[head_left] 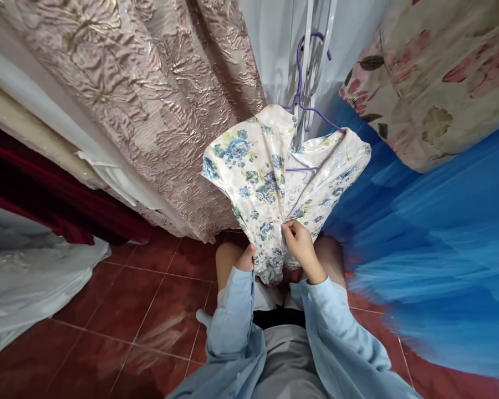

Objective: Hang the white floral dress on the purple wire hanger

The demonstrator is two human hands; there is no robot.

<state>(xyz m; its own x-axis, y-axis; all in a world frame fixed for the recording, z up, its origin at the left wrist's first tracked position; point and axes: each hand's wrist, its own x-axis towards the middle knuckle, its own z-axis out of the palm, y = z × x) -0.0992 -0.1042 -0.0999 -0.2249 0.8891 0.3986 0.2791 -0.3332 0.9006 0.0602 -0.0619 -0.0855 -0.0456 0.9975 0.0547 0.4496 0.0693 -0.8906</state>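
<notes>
A white blouse (253,177) with blue and yellow-green flowers hangs in front of me on a purple wire hanger (300,83). Its front or back gapes in a V, and its lower end gathers near my lap. My left hand (246,259) grips the blouse's left side edge low down, thumb on top and fingers hidden behind the cloth. At the bottom of the V, my right hand (298,239) pinches the edge of the opening between thumb and fingers. Whether a zip pull or button sits in that pinch is too small to tell.
Pink-gold embossed fabric (128,100) hangs at left, beside dark red cloth (45,183) and a white garment (33,282). Blue tulle (441,249) and floral cloth (436,83) hang at right. White straps (310,66) hang behind the hanger. Red tiles (149,310) cover the floor.
</notes>
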